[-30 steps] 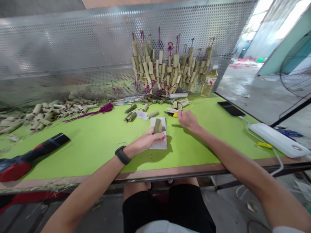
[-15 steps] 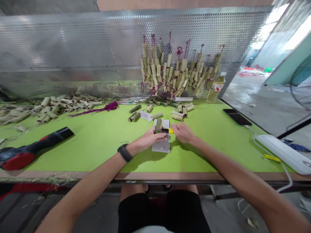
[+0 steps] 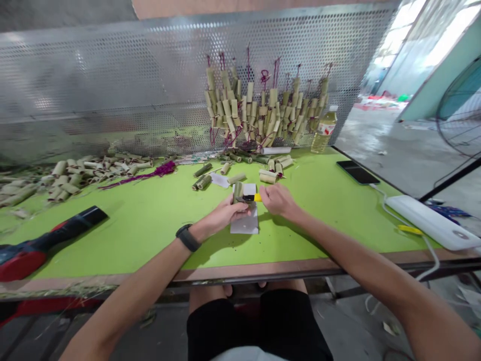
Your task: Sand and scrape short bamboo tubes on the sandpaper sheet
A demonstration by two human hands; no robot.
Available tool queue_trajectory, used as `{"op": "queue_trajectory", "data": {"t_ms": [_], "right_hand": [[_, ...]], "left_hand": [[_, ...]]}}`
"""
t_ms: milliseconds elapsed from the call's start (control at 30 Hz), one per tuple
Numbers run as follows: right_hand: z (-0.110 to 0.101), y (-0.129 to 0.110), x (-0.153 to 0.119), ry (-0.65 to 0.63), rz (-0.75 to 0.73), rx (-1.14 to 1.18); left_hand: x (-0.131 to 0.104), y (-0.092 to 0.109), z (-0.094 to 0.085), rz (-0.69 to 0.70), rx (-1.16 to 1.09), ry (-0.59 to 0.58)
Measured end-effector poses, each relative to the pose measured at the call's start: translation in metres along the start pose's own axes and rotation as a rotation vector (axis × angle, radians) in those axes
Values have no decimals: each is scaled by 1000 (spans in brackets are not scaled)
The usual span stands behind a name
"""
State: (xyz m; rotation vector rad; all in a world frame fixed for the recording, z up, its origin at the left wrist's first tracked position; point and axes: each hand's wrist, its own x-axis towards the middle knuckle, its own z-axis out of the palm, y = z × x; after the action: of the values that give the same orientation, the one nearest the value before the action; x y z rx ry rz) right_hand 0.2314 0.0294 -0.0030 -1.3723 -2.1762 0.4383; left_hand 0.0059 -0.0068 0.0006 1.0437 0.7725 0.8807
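Note:
My left hand (image 3: 226, 214), with a dark band on the wrist, is closed on a green bamboo piece (image 3: 238, 191) above a whitish sheet (image 3: 244, 224) on the green tabletop (image 3: 150, 220). From the right, my right hand (image 3: 278, 199) grips a tool with a yellow handle (image 3: 257, 197). The tool's dark front end lies against the bamboo piece, close to my left fingers. Its exact tip is hard to make out. Just beyond the hands lie a pale bamboo tube (image 3: 236, 178) and a small paper piece (image 3: 219, 180).
Many cut tubes (image 3: 67, 180) and a purple string bundle (image 3: 163, 169) lie at the left, behind a red-and-black power tool (image 3: 48, 240). Bamboo strings (image 3: 259, 110) hang on a perforated metal panel (image 3: 112, 85). A bottle (image 3: 323, 131), phone (image 3: 357, 172) and white power strip (image 3: 432, 220) are rightward.
The whole view has shifted, so the table's things appear a little further left. Both hands keep their hold on the bamboo piece and the yellow-handled tool.

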Motion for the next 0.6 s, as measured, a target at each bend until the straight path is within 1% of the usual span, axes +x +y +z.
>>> {"op": "queue_trajectory", "data": {"t_ms": [100, 167, 200, 300, 367, 433, 500, 600], "right_hand": [[3, -2, 3, 22, -7, -4], [-2, 1, 6, 51, 42, 11], [-8, 4, 8, 75, 93, 20], [-29, 18, 11, 170, 267, 15], [-40, 26, 10, 217, 298, -11], [-43, 27, 9, 238, 276, -30], [-37, 23, 7, 218, 206, -35], [-19, 12, 4, 106, 55, -1]], "left_hand": [[-1, 2, -3, -12, -17, 14], [-4, 2, -3, -11, 8, -2], [-6, 1, -2, -13, 31, -24], [-12, -5, 3, -32, 102, -141], [-12, -9, 7, -29, 98, -157], [-9, -10, 7, -8, 84, -100], [-4, -9, 5, 7, 44, -23], [1, -5, 1, 9, -27, 73]]}}
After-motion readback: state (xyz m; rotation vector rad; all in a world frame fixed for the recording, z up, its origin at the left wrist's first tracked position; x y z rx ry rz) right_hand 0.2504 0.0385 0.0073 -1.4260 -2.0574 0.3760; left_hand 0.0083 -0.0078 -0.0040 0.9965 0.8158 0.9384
